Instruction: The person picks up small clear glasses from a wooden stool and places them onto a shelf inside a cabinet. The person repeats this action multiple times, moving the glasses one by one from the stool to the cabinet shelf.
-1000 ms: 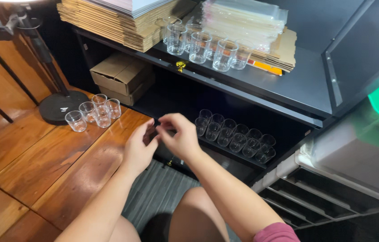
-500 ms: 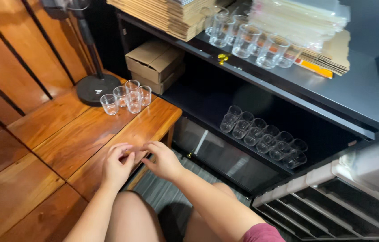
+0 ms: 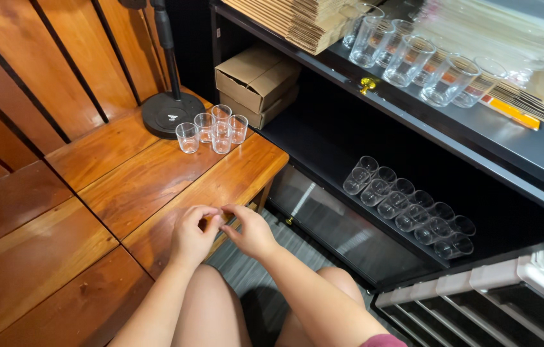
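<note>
**A:** What are the hands doing?

**B:** Both are low in the view, over the near edge of the wooden tabletop (image 3: 156,186). The left hand (image 3: 193,236) and the right hand (image 3: 254,232) meet tip to tip. The fingers (image 3: 213,220) of each are curled in and drawn together. I judge it a small two-handed fiddling step, picking or pinching at something. If anything sits between the tips, it is too small to make out.

**A:** So neither hand holds a cup?

**B:** No. The nearest ones are the small clear cups (image 3: 211,131), a tight upright cluster on the tabletop at twelve o'clock from the hands. They are well apart from the hands, with bare wood between.

**A:** What is around that cluster?

**B:** The round black base of a stand (image 3: 170,113) is just beside it at eleven o'clock. A cardboard box (image 3: 256,77) lies on the low black shelf at one o'clock. More clear cups (image 3: 407,205) lie on their sides in a double row further along that shelf, at two o'clock from the hands.

**A:** And higher up?

**B:** The upper shelf (image 3: 542,151) carries taller clear cups (image 3: 413,61) between a stack of flat cardboard (image 3: 298,19) and a pile of clear plastic bags (image 3: 497,32).

**A:** What would a move to the cluster call for?

**B:** As I judge it, the fingers would have to part first. Then one arm would reach straight forward and take an outer cup by its wall, since they stand touching.
</note>
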